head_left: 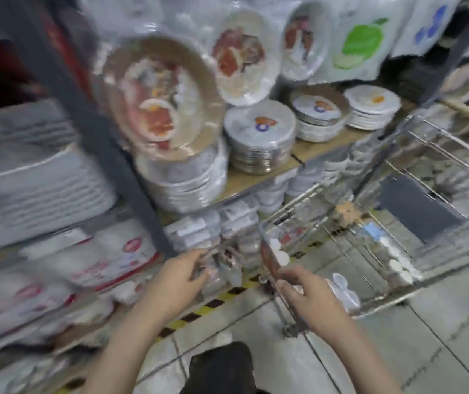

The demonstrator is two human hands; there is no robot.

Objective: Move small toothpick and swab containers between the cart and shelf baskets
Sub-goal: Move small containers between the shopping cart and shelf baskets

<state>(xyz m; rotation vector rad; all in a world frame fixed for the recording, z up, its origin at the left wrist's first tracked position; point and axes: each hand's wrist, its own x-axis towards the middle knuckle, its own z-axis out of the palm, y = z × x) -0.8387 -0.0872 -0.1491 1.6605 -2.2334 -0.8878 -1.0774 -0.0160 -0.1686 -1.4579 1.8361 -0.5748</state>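
**poster1:** Fingers (199, 258) of the left hand (180, 275) are curled toward a small clear container (229, 264) sitting at the front edge of the low shelf, just past the fingertips. Too smeary to tell if they're gripping it or only touching it.

**poster2:** And the other hand?

**poster1:** Right hand (311, 298) sits at the near corner of the wire cart (398, 200), thumb and fingers bent around the cart's reddish handle bar (268, 260). More containers (280, 254) lie in the cart basket just beyond it, and another bunch (398, 264) further right.

**poster2:** Any labels you can read?

**poster1:** Nope, everything's motion-blurred. Red oval logos on the white packs (108, 260) at lower left, a green apple-ish graphic on a hanging bag (362, 42), and food pictures on the wrapped plates (159, 98), but no legible text.

**poster2:** What do the containers look like?

**poster1:** Small, see-through plastic, with round white tops on the ones in the cart. The one by the left hand looks clear with something dark inside.
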